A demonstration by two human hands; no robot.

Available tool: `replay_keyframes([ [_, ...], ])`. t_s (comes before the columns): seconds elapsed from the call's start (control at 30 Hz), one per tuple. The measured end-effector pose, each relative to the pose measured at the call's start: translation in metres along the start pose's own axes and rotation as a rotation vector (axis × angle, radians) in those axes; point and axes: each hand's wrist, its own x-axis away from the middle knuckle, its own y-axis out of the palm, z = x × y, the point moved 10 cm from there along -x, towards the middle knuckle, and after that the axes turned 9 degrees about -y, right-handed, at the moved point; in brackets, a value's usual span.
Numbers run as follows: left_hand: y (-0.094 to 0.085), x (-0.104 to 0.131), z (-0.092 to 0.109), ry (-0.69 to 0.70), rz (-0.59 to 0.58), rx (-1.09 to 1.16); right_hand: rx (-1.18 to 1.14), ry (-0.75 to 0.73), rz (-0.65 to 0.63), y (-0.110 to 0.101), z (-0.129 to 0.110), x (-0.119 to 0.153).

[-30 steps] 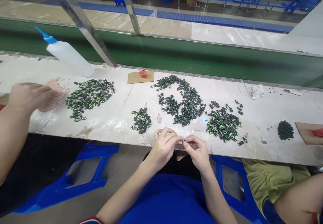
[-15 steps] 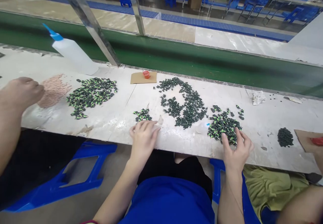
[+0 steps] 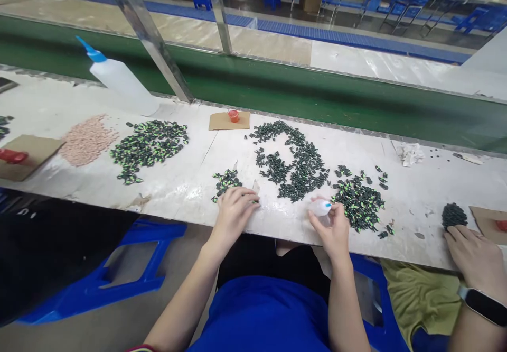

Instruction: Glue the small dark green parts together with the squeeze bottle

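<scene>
My left hand (image 3: 236, 206) rests at the table's near edge, fingers curled together, beside a small pile of dark and yellow-green pieces (image 3: 226, 181); what it holds, if anything, is hidden. In my right hand (image 3: 331, 226) is a small white bottle with a blue tip (image 3: 319, 207), gripped between thumb and fingers. Just right of that hand lies a larger pile of dark and yellow-green pieces (image 3: 358, 204). Plain dark green pieces (image 3: 303, 169) spread in a curved heap beyond the bottle.
A red cup (image 3: 233, 115) stands on cardboard (image 3: 218, 121) at the back. A large white bottle (image 3: 124, 85), pink pieces (image 3: 87, 140) and another pile (image 3: 148, 146) are at left. Another person's hand (image 3: 473, 249) touches a dark pile (image 3: 453, 215) at right.
My right hand has moved left from the yellow-green pile and taken hold of the small bottle. The other person's hand at left has gone; one has appeared at right.
</scene>
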Motion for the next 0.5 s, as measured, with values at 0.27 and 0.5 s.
replay_keyframes([
  [0.27, 0.040, 0.007, 0.018, 0.012, -0.200, 0.099, -0.251, 0.084, 0.142, 0.004, -0.004, 0.012],
  [0.5, 0.040, 0.007, 0.009, -0.025, -0.239, 0.202, -0.177, 0.172, 0.170, 0.008, 0.005, 0.016],
])
